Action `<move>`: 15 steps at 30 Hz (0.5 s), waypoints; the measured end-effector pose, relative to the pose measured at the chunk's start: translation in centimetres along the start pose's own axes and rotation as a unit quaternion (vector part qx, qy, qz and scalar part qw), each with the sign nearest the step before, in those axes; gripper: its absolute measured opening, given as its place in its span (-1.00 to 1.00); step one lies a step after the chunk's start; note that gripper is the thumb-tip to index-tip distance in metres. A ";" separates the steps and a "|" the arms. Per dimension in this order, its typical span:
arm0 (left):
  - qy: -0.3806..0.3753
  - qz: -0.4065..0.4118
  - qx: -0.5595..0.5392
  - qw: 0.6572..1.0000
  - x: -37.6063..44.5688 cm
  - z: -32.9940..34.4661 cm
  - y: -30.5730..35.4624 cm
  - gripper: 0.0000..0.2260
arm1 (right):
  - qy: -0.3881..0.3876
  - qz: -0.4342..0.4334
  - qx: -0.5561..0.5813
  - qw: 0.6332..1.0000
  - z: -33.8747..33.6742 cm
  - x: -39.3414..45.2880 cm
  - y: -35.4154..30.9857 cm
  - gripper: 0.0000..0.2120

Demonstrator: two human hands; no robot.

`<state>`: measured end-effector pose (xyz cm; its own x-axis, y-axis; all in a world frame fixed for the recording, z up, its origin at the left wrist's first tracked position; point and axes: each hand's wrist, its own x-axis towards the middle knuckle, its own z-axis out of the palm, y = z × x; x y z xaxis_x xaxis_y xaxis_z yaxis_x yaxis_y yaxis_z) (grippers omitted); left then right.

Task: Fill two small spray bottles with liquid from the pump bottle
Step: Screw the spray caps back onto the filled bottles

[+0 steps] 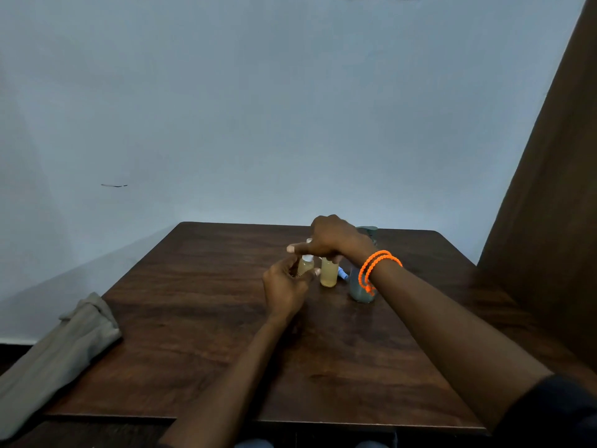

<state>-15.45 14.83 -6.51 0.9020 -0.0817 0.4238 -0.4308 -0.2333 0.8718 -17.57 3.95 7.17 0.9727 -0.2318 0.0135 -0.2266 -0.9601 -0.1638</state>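
Two spray bottles (329, 273) stand mid-table (193, 334), pump bottle (360, 291) right, cloth (64, 344) at left edge

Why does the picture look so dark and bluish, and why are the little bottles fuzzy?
In the head view the light is dim and cool, so the wall looks blue-grey and the table nearly black-brown. The two small bottles sit far from the camera and look soft, half hidden by the right hand and left hand. The wide lens bends the table's edges.

The right hand (332, 240) is covering the left spray bottle (305, 267) cap and most of the pump bottle (360, 287); the folded cloth (61, 357) is running off the left edge.
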 end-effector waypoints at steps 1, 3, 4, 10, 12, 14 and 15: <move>-0.004 -0.006 0.003 1.000 0.1 0.0 -0.2 -0.79 | 0.011 0.001 0.015 1.000 -0.5 -0.2 0.1 -0.41; -0.008 -0.012 0.002 1.000 0.1 0.1 -0.4 -0.75 | 0.059 -0.002 0.060 0.996 -1.2 -0.7 0.6 -0.42; -0.011 -0.017 -0.001 1.000 0.0 0.2 -0.5 -0.73 | 0.079 -0.006 0.098 0.992 -1.3 -1.2 1.0 -0.45; -0.018 -0.054 -0.013 0.998 -0.3 0.4 -1.6 -0.75 | 0.245 -0.009 0.302 0.921 -0.2 -3.2 5.5 -0.72; -0.025 -0.065 -0.003 0.998 -0.3 0.3 -1.5 -0.59 | 0.368 0.021 0.342 0.864 -0.9 -3.4 7.6 -0.77; -0.035 -0.071 0.005 0.997 -0.3 0.1 -1.3 -0.41 | 0.453 0.074 0.362 0.812 -2.1 -3.2 10.3 -0.81; -0.039 -0.074 0.005 0.996 -0.3 0.1 -1.2 -0.33 | 0.454 0.102 0.366 0.806 -2.5 -2.7 11.9 -0.84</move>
<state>-15.24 15.00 -7.72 0.9555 -0.1198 0.2697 -0.2923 -0.2586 0.9207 -22.96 -7.21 7.61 0.4046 -0.7113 0.5747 0.0373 -0.6151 -0.7876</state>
